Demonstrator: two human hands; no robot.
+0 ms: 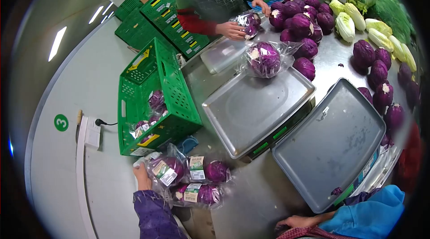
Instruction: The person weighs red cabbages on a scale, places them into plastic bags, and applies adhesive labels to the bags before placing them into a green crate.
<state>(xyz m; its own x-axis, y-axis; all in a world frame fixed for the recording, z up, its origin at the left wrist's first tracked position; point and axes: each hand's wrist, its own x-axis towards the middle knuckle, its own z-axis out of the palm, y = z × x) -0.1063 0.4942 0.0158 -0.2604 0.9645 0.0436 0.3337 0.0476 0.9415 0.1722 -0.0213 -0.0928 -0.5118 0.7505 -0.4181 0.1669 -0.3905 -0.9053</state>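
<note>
My left hand [142,178], below a purple sleeve, is closed on the gathered plastic edge of a bagged red cabbage [174,166] with a printed label. Two more labelled bagged red cabbages, an upper one [217,171] and a lower one [209,194], lie against it on the metal table. At the bottom right is a hand [293,222] with a blue sleeve, apparently my right; its fingers look bent and are partly hidden beside checkered maroon cloth. Beyond the bags stands a green crate [181,104] with bagged red cabbages [156,100] inside.
A metal tray [260,109] and a grey tray [329,149] stand on the table. A bagged red cabbage [265,59] rests by the metal tray. Across the table, a co-worker's hands [233,30] handle another. Loose red cabbages [301,24] and Chinese cabbages [345,27] lie farther off.
</note>
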